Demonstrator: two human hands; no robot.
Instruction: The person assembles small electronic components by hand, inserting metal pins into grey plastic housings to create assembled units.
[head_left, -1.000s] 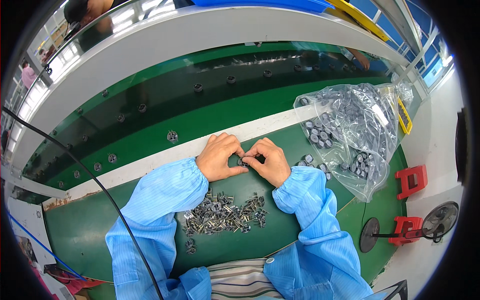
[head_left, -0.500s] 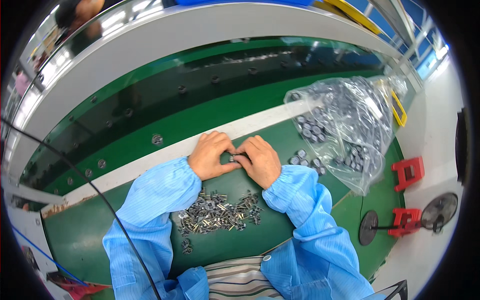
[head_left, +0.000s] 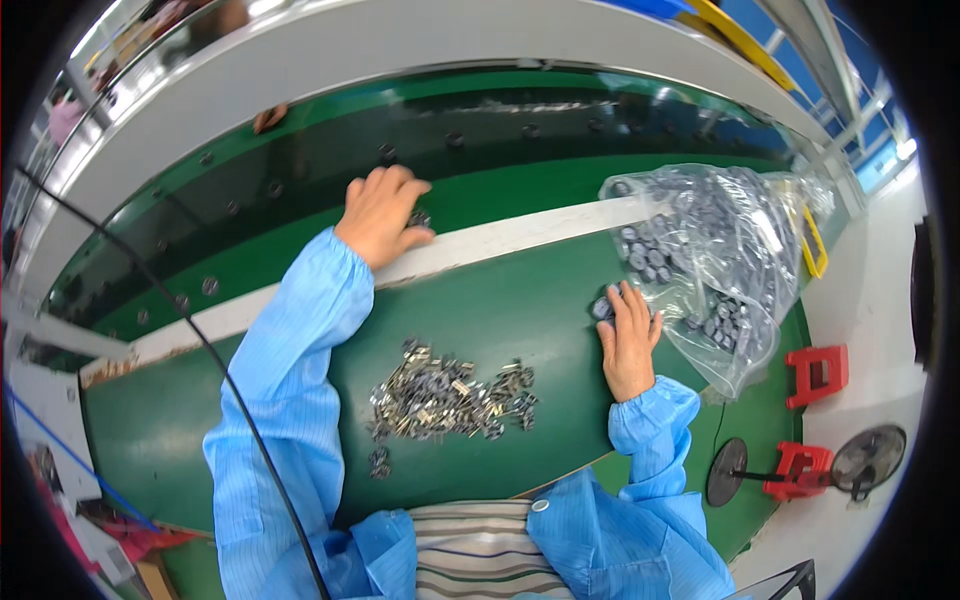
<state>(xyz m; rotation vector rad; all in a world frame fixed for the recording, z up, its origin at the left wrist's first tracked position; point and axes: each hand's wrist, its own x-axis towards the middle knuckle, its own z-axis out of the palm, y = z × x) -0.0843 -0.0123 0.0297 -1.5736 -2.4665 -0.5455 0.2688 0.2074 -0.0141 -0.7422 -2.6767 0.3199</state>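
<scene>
My left hand point(head_left: 380, 215) reaches forward over the white strip point(head_left: 520, 238) at the belt's edge, its fingers curled round a small dark round part point(head_left: 419, 218). My right hand point(head_left: 630, 340) lies on the green table point(head_left: 520, 310) at the mouth of a clear plastic bag point(head_left: 720, 250) full of grey round parts, its fingertips on a loose grey part point(head_left: 603, 307). A heap of small metal clips point(head_left: 450, 398) lies between my two blue sleeves, close to my body.
Several dark round parts point(head_left: 210, 285) ride on the dark green conveyor belt beyond the white strip. Another person's fingers point(head_left: 268, 118) show at the belt's far side. Red fixtures point(head_left: 815, 372) and a small fan point(head_left: 865, 460) stand at the right. A black cable point(head_left: 200, 340) crosses my left arm.
My hands, earlier together at the middle working one part, have separated: the left went forward to the belt edge with the part, the right moved right to the bag's mouth.
</scene>
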